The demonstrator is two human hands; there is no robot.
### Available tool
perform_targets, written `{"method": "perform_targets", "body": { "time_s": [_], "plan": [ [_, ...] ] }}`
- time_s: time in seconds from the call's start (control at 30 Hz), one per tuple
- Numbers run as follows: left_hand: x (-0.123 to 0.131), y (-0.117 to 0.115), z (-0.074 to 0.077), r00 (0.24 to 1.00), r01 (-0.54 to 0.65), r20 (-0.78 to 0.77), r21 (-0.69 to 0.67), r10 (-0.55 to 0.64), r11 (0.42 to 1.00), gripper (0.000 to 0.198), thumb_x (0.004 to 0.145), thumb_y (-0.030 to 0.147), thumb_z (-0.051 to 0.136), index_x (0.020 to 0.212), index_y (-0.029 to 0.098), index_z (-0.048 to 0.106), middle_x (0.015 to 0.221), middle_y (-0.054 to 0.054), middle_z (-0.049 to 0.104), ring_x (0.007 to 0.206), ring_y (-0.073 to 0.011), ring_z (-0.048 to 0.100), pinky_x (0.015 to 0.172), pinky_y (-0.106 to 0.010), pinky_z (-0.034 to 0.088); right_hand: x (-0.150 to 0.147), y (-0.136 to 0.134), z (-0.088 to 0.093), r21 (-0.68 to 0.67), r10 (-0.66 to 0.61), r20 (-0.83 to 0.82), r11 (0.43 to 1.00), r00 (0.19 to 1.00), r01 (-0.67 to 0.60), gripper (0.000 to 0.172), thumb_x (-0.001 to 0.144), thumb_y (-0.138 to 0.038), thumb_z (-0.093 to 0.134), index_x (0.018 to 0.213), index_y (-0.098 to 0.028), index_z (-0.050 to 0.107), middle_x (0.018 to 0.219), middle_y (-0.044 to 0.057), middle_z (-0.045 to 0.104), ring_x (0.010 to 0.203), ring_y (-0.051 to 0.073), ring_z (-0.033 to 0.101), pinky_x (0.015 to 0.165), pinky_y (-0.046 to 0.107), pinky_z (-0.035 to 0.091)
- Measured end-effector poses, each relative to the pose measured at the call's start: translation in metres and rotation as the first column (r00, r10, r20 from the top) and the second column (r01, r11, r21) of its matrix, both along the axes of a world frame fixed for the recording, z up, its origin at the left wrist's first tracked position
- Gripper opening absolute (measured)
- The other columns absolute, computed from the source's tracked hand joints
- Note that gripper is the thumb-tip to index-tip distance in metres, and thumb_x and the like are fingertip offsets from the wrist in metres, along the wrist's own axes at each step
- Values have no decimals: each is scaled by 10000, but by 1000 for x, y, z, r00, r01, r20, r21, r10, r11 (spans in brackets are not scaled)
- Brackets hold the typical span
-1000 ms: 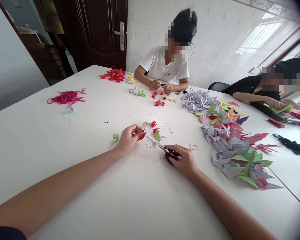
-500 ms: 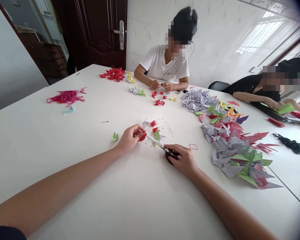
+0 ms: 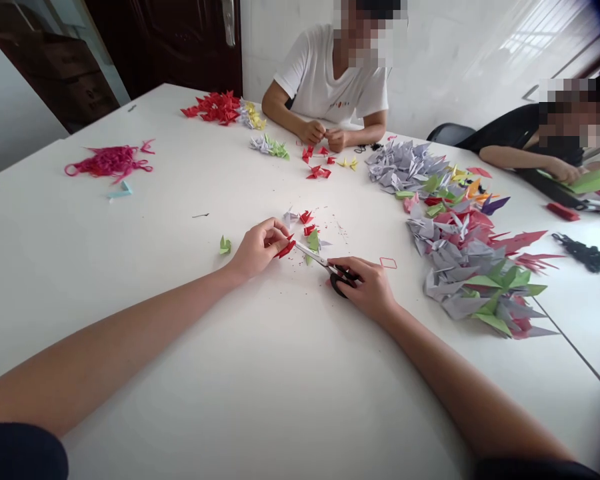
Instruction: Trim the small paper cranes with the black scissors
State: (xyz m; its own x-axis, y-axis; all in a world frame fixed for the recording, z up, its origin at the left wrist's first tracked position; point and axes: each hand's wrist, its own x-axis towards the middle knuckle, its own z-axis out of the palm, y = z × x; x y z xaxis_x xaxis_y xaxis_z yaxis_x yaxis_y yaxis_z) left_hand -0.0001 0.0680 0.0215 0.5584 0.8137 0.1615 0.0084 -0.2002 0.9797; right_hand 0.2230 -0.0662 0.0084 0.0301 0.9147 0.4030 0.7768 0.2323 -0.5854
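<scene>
2 hands, left fingers (image 3: 275, 231) pinching red folded paper (image 3: 285, 249), right fingers (image 3: 355, 272) clenched on black-handled scissors (image 3: 325, 265), white table (image 3: 180, 373)

A heap of paper cranes (image 3: 460, 247) blocks the right hand (image 3: 365, 287) rightward.

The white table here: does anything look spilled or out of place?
Tiny red paper specks are strewn over the white table around the black-handled scissors in the right hand. They look like spilled crumbs, loose beside the heaped paper shapes.
</scene>
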Motion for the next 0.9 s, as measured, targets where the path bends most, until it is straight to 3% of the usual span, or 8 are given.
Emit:
{"method": "perform_targets", "body": {
  "time_s": [0.9],
  "plan": [
    [-3,-1,2,998,-16,64,-72,20,997,243,826,381,701,917,177,607,683,2,628,610,-113,532,649,-289,452,0,1,-4,16,7,-75,1000,997,-6,257,777,-207,667,1025,-219,732,839,23,726,643,129,626,543,222,498]
  ]
}}
